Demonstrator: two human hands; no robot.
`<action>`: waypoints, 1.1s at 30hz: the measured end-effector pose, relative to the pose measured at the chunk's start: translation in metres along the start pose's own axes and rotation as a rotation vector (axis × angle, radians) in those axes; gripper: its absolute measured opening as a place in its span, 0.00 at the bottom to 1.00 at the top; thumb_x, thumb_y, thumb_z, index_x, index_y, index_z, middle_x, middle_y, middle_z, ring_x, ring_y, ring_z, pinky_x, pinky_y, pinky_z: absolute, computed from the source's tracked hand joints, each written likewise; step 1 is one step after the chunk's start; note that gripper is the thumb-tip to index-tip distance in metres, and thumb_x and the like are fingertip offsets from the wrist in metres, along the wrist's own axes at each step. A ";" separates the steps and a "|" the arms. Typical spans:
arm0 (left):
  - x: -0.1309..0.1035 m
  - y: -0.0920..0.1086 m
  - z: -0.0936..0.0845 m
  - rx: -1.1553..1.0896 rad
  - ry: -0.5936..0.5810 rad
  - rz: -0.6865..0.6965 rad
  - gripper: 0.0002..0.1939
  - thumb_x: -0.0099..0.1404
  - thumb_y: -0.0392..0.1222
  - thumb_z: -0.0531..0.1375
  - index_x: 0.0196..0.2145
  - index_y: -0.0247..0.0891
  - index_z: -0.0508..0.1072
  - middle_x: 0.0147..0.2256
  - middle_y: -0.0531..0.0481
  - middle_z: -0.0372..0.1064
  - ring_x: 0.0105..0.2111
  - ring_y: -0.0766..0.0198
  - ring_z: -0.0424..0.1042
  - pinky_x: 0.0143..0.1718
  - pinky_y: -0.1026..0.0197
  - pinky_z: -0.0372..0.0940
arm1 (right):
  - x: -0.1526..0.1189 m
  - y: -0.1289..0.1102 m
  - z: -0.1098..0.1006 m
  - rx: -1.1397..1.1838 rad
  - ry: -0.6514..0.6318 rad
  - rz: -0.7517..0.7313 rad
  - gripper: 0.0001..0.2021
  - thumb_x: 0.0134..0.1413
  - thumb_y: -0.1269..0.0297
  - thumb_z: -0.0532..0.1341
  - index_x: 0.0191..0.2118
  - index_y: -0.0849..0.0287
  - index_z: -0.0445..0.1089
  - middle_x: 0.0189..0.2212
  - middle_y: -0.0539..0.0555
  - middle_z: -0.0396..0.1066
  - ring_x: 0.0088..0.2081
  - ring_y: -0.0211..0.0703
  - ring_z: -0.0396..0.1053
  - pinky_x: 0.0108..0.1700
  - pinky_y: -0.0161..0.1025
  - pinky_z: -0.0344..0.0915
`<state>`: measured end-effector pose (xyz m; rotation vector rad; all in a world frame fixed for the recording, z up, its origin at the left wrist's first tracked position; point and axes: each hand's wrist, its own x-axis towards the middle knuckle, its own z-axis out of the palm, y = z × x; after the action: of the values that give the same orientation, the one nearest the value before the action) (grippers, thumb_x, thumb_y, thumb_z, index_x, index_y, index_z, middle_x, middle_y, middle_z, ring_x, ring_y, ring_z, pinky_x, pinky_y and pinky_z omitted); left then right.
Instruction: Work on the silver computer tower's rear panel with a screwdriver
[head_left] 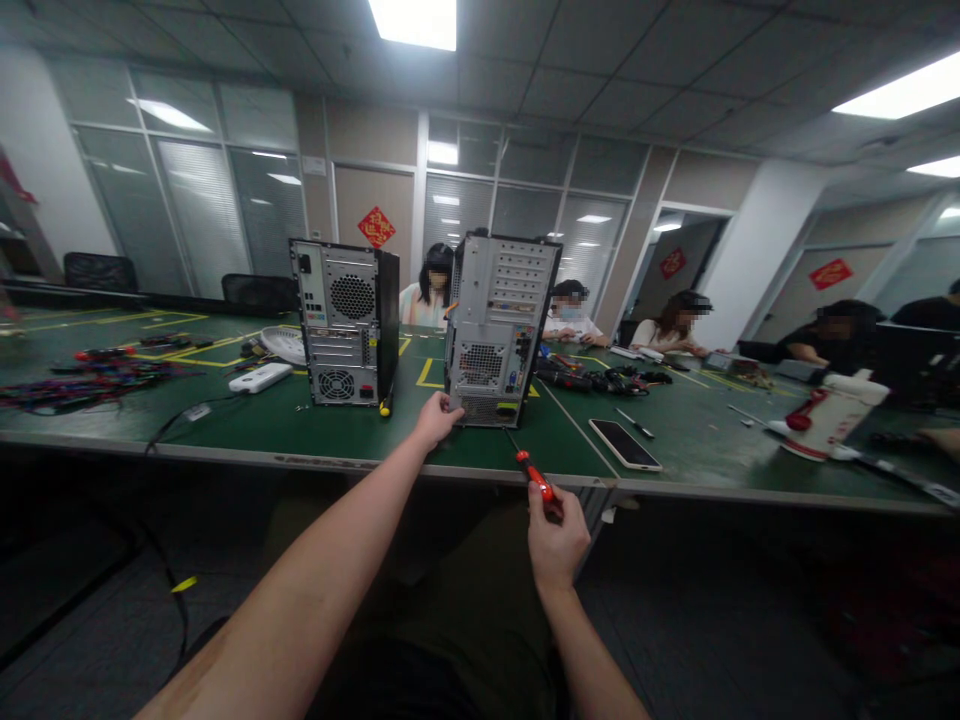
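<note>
Two computer cases stand upright on the green table, their rear panels facing me. My left hand (438, 422) touches the lower left edge of the right case (491, 330), its fingers closed together; anything between them is too small to make out. In my right hand (556, 532) is a red screwdriver (534, 476), its shaft pointing up and left, with the tip near the bottom edge of that case. The left case (345, 320) has a fan grille low on its back, and a yellow-handled tool (385, 407) lies at its right corner.
A phone (625, 444) lies right of the screwdriver, and a white cup (834, 416) stands farther right. Bundled cables (94, 378) and a white power strip (260, 377) are on the left. Several people sit across the green table (420, 455).
</note>
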<state>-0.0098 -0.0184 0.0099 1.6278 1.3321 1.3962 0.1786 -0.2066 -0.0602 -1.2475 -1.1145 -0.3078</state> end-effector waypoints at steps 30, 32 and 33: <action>-0.001 0.001 0.000 -0.014 0.002 -0.004 0.12 0.56 0.36 0.67 0.31 0.39 0.65 0.27 0.56 0.65 0.28 0.67 0.63 0.34 0.64 0.59 | 0.000 0.003 0.000 0.025 0.030 -0.010 0.19 0.61 0.50 0.63 0.46 0.63 0.75 0.39 0.61 0.75 0.38 0.46 0.74 0.42 0.42 0.71; 0.000 0.000 0.000 -0.019 0.006 0.003 0.12 0.56 0.36 0.67 0.31 0.39 0.65 0.27 0.56 0.65 0.28 0.67 0.64 0.34 0.64 0.59 | 0.000 0.002 0.000 0.029 0.029 -0.006 0.19 0.60 0.50 0.64 0.45 0.63 0.75 0.38 0.60 0.75 0.37 0.46 0.74 0.41 0.41 0.71; 0.000 -0.001 0.000 -0.023 0.000 0.002 0.12 0.56 0.36 0.67 0.31 0.39 0.65 0.28 0.56 0.65 0.28 0.67 0.64 0.34 0.64 0.59 | 0.000 0.001 0.000 0.030 0.031 -0.007 0.19 0.60 0.49 0.64 0.45 0.62 0.75 0.38 0.60 0.75 0.37 0.45 0.74 0.41 0.41 0.71</action>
<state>-0.0098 -0.0178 0.0094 1.6150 1.3095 1.4077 0.1795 -0.2063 -0.0614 -1.2090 -1.0938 -0.3135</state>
